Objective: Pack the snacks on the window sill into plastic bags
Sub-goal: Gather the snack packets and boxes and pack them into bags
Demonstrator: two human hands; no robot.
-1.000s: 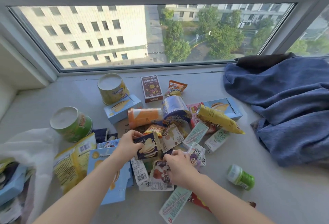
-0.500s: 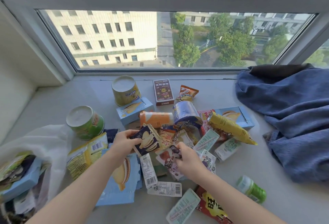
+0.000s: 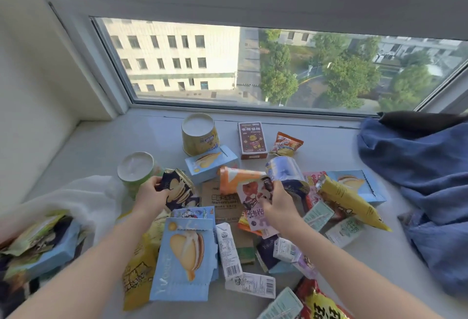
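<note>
The plastic bag (image 3: 83, 199) is cut off by the left edge; its contents are blurred. The red packet (image 3: 320, 302) is cut off by the bottom edge, the blue cloth (image 3: 430, 179) by the right edge. The left hand (image 3: 152, 195) hides part of the green cup (image 3: 135, 169).

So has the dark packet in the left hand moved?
Yes: the left hand carried the dark packet leftward, close up to the green cup.
</note>
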